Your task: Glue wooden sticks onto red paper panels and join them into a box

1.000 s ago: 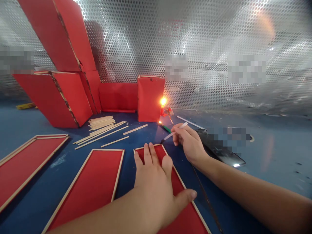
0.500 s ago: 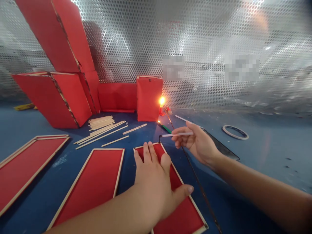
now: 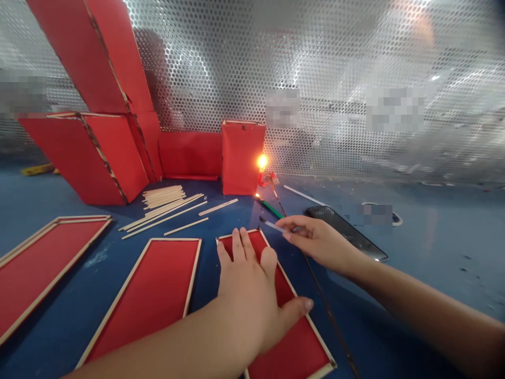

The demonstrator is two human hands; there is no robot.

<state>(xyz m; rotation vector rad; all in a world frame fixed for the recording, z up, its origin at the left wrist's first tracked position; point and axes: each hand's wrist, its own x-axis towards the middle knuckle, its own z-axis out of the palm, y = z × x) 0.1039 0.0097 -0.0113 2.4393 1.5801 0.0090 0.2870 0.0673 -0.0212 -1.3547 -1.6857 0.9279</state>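
My left hand (image 3: 252, 295) lies spread and flat on a red panel (image 3: 292, 342) edged with thin wooden strips, fingertips near its far edge. Between the fingers of my right hand (image 3: 315, 239) is a translucent white glue stick (image 3: 274, 226) with a blackened tip. That tip hovers close to the panel's far right corner. Just beyond the hand, a candle (image 3: 262, 171) burns beside a red upright box (image 3: 241, 158). A green stick-like thing with a small flame at its end (image 3: 271, 206) lies in front of the candle.
Two more framed red panels (image 3: 150, 295) lie to the left. Thin wooden sticks (image 3: 163, 202) are piled behind them. Tall red boxes (image 3: 67, 158) stand at the back left, before a perforated metal screen (image 3: 335, 63). A dark phone (image 3: 347, 231) and a tape roll (image 3: 396, 218) lie right.
My right hand has turned and dipped slightly, tilting the glue stick; its dark tip has lifted off the panel's corner. My left hand stays in place.
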